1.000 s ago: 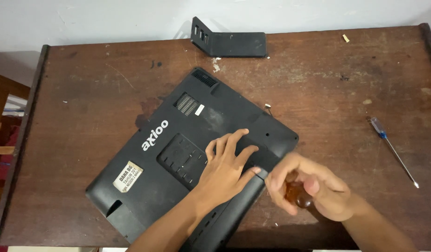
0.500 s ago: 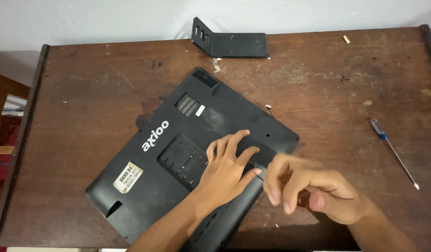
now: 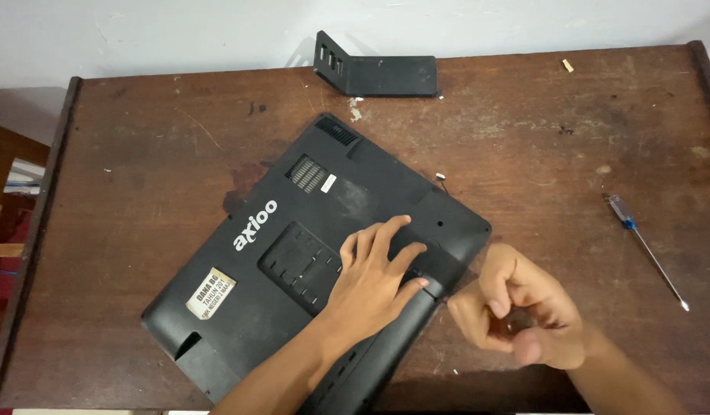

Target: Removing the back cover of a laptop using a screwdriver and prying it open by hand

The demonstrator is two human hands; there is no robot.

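From the head camera, a black laptop (image 3: 309, 253) lies upside down and turned at an angle on a worn brown wooden counter (image 3: 140, 154), its underside showing vent slots, a recessed panel, white lettering and a pale sticker near its lower left corner. The left hand (image 3: 374, 280) rests flat on the laptop's underside near the right end, fingers spread, with the fingertips lying close to the long rounded battery section (image 3: 386, 346) that runs along the edge nearest the person. The right hand (image 3: 520, 311) is off the laptop, just beside its right corner and above the counter, with the fingers curled in towards the thumb around something small and dark; what it is cannot be told, since the hand is blurred and covers it. Well apart to the right lies a screwdriver (image 3: 645, 250) with a blue handle and a thin metal shaft, pointing towards the lower right. At the far edge of the counter, against the pale wall (image 3: 178, 31), lies a loose black plastic cover (image 3: 378, 73) with slots in its raised left end. A few small light specks are scattered over the counter near that cover and by the laptop's far corner.
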